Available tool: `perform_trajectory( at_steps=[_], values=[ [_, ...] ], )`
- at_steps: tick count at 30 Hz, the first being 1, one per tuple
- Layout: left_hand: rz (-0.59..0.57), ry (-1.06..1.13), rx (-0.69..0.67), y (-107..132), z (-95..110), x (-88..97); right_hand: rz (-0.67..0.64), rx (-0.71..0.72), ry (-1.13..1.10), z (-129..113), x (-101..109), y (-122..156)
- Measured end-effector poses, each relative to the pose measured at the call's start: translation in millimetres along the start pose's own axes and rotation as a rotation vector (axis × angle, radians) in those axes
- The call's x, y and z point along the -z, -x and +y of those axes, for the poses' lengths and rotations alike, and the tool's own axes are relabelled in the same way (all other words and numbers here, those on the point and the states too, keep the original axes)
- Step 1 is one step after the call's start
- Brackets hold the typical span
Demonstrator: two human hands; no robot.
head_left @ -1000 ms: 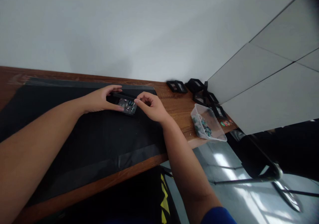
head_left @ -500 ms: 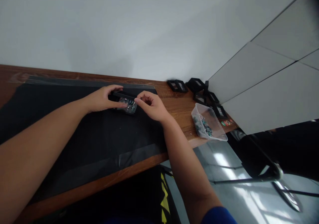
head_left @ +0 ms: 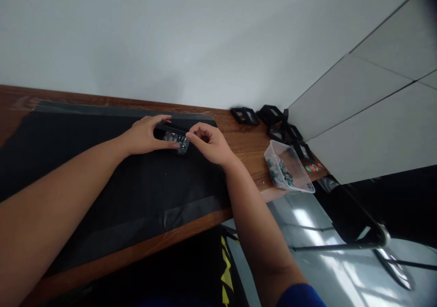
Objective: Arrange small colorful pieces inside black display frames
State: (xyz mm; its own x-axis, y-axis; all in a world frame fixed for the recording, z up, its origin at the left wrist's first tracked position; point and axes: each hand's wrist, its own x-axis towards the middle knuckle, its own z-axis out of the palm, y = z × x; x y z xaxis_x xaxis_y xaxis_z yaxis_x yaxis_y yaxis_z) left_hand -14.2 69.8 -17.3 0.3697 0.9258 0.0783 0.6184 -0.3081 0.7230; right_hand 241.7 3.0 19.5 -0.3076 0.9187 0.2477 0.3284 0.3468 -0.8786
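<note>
A small black case [head_left: 174,137] with several tiny coloured pieces inside lies on the black mat [head_left: 102,179] near the far edge of the wooden table [head_left: 246,148]. My left hand [head_left: 145,135] is wrapped round the case's left side, thumb below and fingers over its raised lid. My right hand [head_left: 210,143] sits just right of the case, thumb and forefinger pinched together at its right edge; what is in the pinch is too small to make out.
A clear plastic tub [head_left: 288,167] of small greenish pieces stands at the table's right end. Several empty black cases [head_left: 273,120] are piled behind it by the wall. A dark chair [head_left: 362,229] stands on the floor to the right.
The view shifted slightly. My left hand slid a little right along the case, and the lid looks lower over the tray. My right hand stayed pinched at the case's right edge.
</note>
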Motion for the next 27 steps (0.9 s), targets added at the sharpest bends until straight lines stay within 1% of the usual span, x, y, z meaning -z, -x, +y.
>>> perform_trajectory(
  at_steps=[2,4,7,9,12,18,21,27],
  values=[
    [-0.045,0.111,-0.007,3,4,6.4,-0.002,-0.011,0.002,-1,1,0],
    [-0.126,0.232,-0.008,5,7,16.4,-0.014,-0.015,0.001,-2,1,0],
    [-0.255,0.279,0.008,7,6,33.1,-0.039,-0.033,-0.002,-1,0,1],
    [-0.308,0.292,0.013,8,3,41.0,-0.069,-0.058,-0.009,1,-1,2],
    [-0.312,0.275,0.016,8,1,44.4,-0.122,-0.083,-0.01,5,-1,3],
    [-0.294,0.134,0.013,7,6,36.3,-0.23,-0.054,0.101,6,2,5],
    [-0.287,0.093,0.012,7,7,34.0,-0.249,-0.035,0.113,6,2,5],
    [-0.259,0.106,0.016,6,5,32.1,-0.263,-0.069,0.134,6,2,4]
  ],
)
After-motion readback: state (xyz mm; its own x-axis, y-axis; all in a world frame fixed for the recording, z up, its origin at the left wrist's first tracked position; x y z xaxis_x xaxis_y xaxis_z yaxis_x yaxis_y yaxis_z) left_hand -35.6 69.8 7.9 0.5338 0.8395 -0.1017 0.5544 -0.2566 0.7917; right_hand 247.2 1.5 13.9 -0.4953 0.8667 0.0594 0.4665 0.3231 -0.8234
